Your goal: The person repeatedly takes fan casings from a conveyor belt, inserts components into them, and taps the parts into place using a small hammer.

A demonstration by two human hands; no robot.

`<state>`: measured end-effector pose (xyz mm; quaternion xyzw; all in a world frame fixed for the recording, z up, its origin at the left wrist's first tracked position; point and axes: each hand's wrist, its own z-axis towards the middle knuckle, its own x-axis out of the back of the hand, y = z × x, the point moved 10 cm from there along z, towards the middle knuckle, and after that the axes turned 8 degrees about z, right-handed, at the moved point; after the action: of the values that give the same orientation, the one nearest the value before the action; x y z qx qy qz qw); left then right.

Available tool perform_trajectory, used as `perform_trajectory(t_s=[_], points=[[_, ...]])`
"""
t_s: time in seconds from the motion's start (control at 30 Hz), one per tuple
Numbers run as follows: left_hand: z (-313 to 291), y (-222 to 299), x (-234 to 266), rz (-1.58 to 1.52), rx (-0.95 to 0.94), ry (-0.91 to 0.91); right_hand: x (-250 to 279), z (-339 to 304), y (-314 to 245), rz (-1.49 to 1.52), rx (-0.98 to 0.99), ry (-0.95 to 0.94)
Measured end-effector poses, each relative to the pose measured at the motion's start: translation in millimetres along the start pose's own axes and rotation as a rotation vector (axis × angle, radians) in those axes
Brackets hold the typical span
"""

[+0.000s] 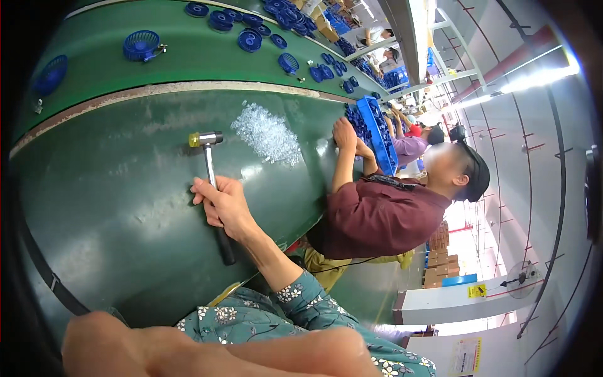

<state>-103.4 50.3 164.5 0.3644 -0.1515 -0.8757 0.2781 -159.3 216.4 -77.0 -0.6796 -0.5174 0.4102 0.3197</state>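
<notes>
My right hand (pixel 226 206) is over the green worktop (pixel 125 232), with its fingers closed around the shaft of a small hammer (pixel 210 163). The hammer has a yellow face on one side of its head, a dark face on the other, and a black grip (pixel 224 246) that shows below my palm. Past the hammer head lies a loose heap of small clear pieces (pixel 269 135); their kind is too small to make out. My left hand (pixel 207 352) is large and blurred along the lower edge, close to the camera, and its fingers cannot be made out.
Beyond a raised edge runs a green conveyor belt (pixel 94 75) carrying several blue round grille-like parts (pixel 141 45). A co-worker in a maroon shirt (pixel 389 217) leans on the worktop to the right, beside a blue crate (pixel 381 135) of dark blue parts.
</notes>
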Motion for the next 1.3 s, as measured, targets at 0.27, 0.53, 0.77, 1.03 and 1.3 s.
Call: perform_trajectory(t_s=[0.27,0.53,0.77,1.03,1.3], points=[[-2.9,10.3,-1.2,0.234,0.020,-0.039,2.4,-3.2,-2.5,-0.011,-0.003,0.024],[-9.9,6.5,-9.0,0.455,0.065,-0.078,2.0,-1.2,-0.6,0.012,0.006,-0.003],[-13.5,3.2,-13.3,0.643,0.095,-0.109,0.4,-1.6,-1.6,0.025,0.010,-0.005],[-18.8,-4.6,-21.0,0.857,0.135,-0.173,1.2,-1.2,-1.8,0.025,0.028,-0.019],[-26.6,-12.5,-30.8,1.063,0.178,-0.232,0.9,0.6,-1.3,0.051,0.028,-0.047]])
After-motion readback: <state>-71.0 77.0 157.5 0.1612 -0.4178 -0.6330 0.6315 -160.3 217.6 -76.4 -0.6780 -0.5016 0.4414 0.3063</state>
